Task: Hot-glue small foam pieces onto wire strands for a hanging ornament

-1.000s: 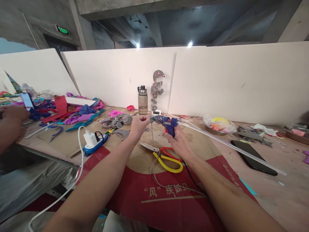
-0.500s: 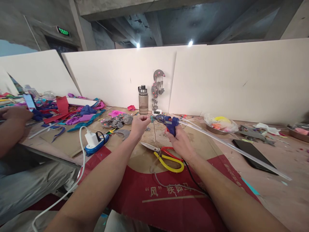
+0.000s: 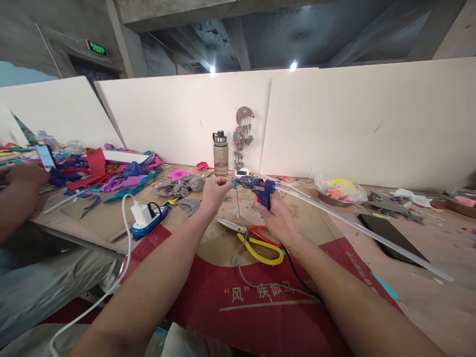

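My right hand [image 3: 277, 213] is wrapped round the handle of a blue hot glue gun [image 3: 266, 191], its nozzle pointing left. A long clear glue stick [image 3: 357, 228] sticks out of its back. Right at the nozzle, my left hand [image 3: 217, 193] pinches with thumb and finger. From these fingertips a strand of grey yarn [image 3: 238, 206] hangs down; whatever small piece sits against the nozzle is too small to make out. Below both hands, scissors [image 3: 260, 248] with one red and one yellow handle lie on the cardboard, blades partly apart.
A water bottle [image 3: 220, 156] and a grey hanging ornament [image 3: 244, 131] stand by the white board. Left are a power strip [image 3: 148, 223], a yarn ball [image 3: 197, 183] and felt scraps [image 3: 126, 181]. A phone [image 3: 390, 240] lies right. Another person's hand [image 3: 28, 176] is far left.
Almost nothing differs. The far end of the glue stick has shifted slightly right and down, while both hands stay at the nozzle and handle.
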`<state>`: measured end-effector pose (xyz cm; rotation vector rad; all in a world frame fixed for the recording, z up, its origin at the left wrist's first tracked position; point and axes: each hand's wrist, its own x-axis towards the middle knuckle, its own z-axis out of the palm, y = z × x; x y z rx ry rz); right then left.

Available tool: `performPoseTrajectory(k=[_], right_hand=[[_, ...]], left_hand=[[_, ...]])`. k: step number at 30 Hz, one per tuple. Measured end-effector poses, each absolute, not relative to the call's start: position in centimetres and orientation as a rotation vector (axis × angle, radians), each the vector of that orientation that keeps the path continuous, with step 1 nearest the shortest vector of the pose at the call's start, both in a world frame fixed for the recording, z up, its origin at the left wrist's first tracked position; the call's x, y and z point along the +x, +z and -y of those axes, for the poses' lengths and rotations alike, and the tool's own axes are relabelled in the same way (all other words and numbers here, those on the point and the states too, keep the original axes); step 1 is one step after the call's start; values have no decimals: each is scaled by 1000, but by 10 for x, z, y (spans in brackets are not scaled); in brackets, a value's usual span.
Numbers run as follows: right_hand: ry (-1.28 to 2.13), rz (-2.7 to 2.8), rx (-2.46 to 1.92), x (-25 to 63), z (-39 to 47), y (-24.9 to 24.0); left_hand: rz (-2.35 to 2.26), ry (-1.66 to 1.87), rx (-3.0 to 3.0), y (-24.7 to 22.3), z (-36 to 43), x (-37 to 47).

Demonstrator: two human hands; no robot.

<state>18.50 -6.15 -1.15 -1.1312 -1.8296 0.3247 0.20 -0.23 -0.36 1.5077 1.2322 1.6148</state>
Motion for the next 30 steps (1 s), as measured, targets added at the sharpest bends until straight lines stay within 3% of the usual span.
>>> performPoseTrajectory(k=[17, 24, 30], right_hand=[[377, 1798, -1108, 186, 58, -16], [964, 1376, -1098, 198, 42, -11], [1000, 1433, -1645, 217, 19, -19]], left_hand=[[-1151, 1608, 1449, -5, 0, 1], [-1026, 1627, 1166, -3, -5, -3], [-957, 1493, 1163, -4, -3, 0]])
